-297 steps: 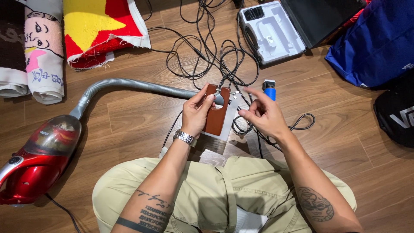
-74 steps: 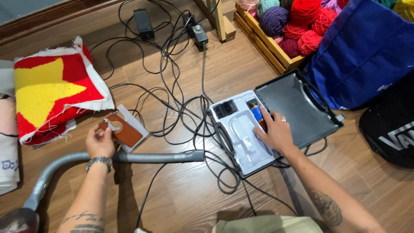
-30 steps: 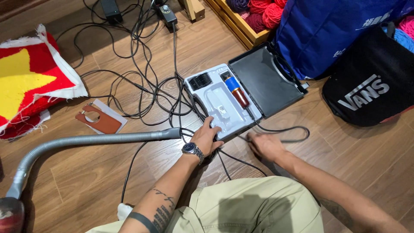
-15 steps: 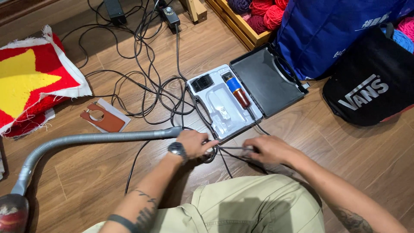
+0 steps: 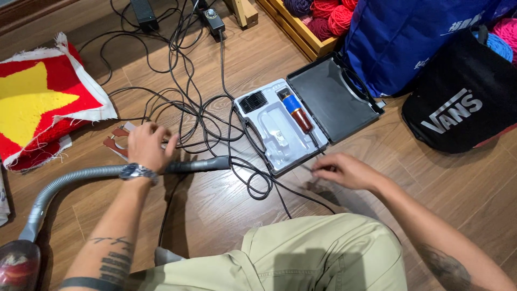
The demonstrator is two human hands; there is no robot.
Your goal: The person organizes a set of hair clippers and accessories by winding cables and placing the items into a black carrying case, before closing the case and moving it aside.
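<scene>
Hands over cables, hose and open case

Cables (image 5: 204,116) sprawl black and tangled across the wooden floor (image 5: 215,215) from the top centre of the frame down to the middle; the left hand (image 5: 146,145), left of centre, hovers with fingers spread wide over the brown piece on its card (image 5: 116,144) and just above the grey vacuum hose (image 5: 107,172), holding nothing; whether it touches the card cannot be told; the right hand (image 5: 344,171), right of centre, has fingers narrowed on a thin cable near the front edge of the open case (image 5: 301,121); inside the case lie a blue and brown clipper (image 5: 295,110) and a black comb (image 5: 253,101); the cable tangle lies between the two hands; a red and yellow rug piece (image 5: 43,105) sits at the upper left, a crate of yarn balls (image 5: 318,16) at the top, a blue bag (image 5: 409,37) and a black bag (image 5: 463,102) at the upper right; the red vacuum body (image 5: 16,267) shows at the lower left.
</scene>
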